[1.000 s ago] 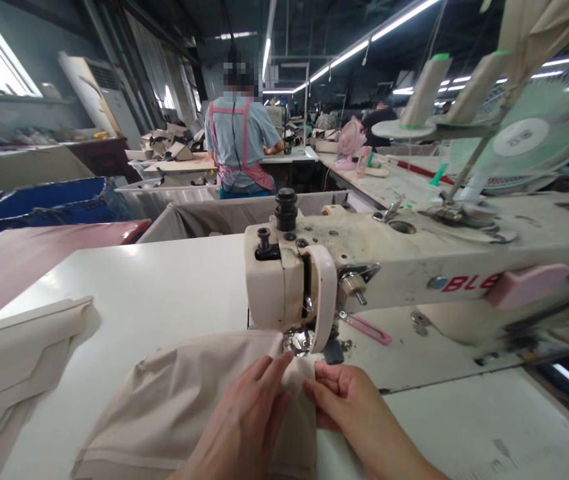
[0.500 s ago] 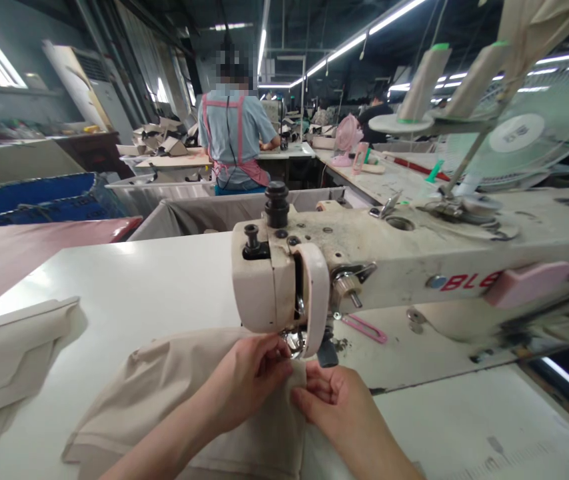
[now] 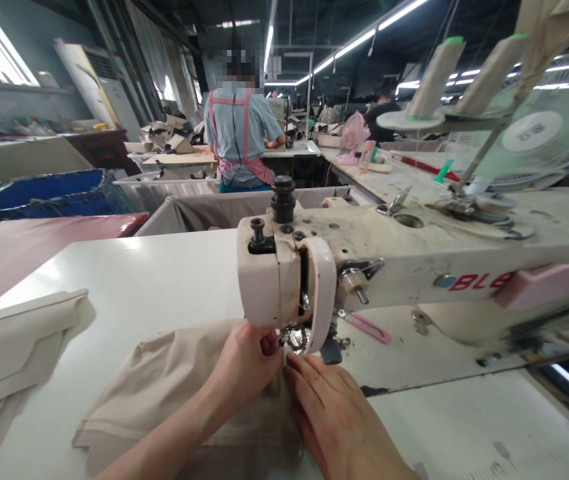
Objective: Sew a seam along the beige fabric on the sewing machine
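Note:
A piece of beige fabric point(image 3: 179, 363) lies under the head of the sewing machine point(image 3: 264, 280), on the white table. My left hand point(image 3: 247, 360) is closed just left of the presser foot point(image 3: 297, 339), thumb and fingers pinching the fabric by its edge. On the right edge of the cloth rests my right hand point(image 3: 332, 407), palm down. Its fingers are stretched forward side by side, tips just in front of the presser foot, and the thumb lies apart below them. The needle's point is hidden behind the machine's white guard point(image 3: 323, 293) and my fingers.
More beige fabric pieces point(image 3: 14, 353) lie at the left. A pink thread snipper point(image 3: 369, 327) rests on the machine bed, right of the needle area. Thread cones point(image 3: 434, 80) and a fan point(image 3: 534, 133) stand behind the machine arm. A person point(image 3: 244, 133) works ahead with their back turned.
My right hand has turned from pinching the fabric's edge to palm down, fingers stretched forward over it. My left hand has shifted slightly and still pinches the cloth. The camera view has moved a little.

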Available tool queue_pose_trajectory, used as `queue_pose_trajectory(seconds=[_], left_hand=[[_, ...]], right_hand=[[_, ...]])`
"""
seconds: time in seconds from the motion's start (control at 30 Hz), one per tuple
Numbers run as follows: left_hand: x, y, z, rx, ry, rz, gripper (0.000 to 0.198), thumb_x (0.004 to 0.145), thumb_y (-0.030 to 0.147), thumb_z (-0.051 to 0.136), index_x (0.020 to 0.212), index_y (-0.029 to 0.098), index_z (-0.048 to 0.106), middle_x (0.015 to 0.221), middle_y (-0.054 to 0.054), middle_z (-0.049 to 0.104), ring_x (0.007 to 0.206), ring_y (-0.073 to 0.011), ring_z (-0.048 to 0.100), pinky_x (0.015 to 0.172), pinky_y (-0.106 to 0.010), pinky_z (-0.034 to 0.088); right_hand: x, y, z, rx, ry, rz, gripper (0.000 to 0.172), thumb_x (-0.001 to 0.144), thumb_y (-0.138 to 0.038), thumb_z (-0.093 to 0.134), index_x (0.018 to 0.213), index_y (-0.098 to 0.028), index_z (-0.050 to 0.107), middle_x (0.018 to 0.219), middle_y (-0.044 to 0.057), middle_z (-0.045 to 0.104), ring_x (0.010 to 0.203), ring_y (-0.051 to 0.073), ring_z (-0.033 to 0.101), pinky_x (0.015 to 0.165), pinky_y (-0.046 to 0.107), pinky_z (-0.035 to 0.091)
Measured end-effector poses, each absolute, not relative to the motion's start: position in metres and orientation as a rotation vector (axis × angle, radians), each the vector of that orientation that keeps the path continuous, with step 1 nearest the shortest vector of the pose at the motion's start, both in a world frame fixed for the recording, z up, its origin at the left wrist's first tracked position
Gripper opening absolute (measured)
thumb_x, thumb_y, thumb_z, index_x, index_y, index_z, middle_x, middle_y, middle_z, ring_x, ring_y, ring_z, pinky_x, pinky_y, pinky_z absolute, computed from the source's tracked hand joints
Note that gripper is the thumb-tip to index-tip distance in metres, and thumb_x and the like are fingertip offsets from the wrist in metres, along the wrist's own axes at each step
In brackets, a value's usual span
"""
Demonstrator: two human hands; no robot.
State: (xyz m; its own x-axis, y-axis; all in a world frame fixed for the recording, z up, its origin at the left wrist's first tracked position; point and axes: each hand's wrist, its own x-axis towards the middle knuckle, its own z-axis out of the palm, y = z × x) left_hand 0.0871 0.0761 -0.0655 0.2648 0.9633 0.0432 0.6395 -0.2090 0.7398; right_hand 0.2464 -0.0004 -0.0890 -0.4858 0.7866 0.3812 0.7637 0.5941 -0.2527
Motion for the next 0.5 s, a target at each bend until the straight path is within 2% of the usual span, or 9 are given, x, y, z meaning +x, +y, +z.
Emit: queue_pose_trajectory(seconds=[0.27,0.37,0.5], left_hand=[[0.088,0.081,-0.064,1.97,1.458,0.718,0.011,0.065,0.007,0.052,0.059,0.014,0.058,0.057,-0.001,0.057,0.057,-0.0138,0.051,0.054,-0.022,0.039],[0.088,0.082,-0.066,1.982,1.481,0.732,0.012,0.063,0.005,0.052,0.059,0.013,0.059,0.056,-0.001,0.058,0.056,-0.0137,0.051,0.054,-0.022,0.039],[0.088,0.084,-0.072,1.997,1.496,0.764,0.012,0.064,0.006,0.054,0.06,0.013,0.062,0.055,0.0,0.057,0.054,-0.0136,0.051,0.052,-0.022,0.038]], right_hand=[[0.246,0.009,-0.081,-1.254,-2.352,0.208,0.048,0.084,-0.011,0.047,0.132,-0.013,0.051,0.13,0.011,0.059,0.117,0.028,0.054,0.101,0.047,0.045],[0.246,0.011,-0.083,-1.25,-2.332,0.23,0.048,0.085,-0.011,0.048,0.133,-0.014,0.05,0.133,0.011,0.056,0.119,0.027,0.051,0.102,0.047,0.043],[0.248,0.012,-0.084,-1.204,-2.298,0.229,0.044,0.084,-0.01,0.048,0.128,-0.011,0.054,0.126,0.012,0.06,0.117,0.028,0.052,0.101,0.048,0.044]])
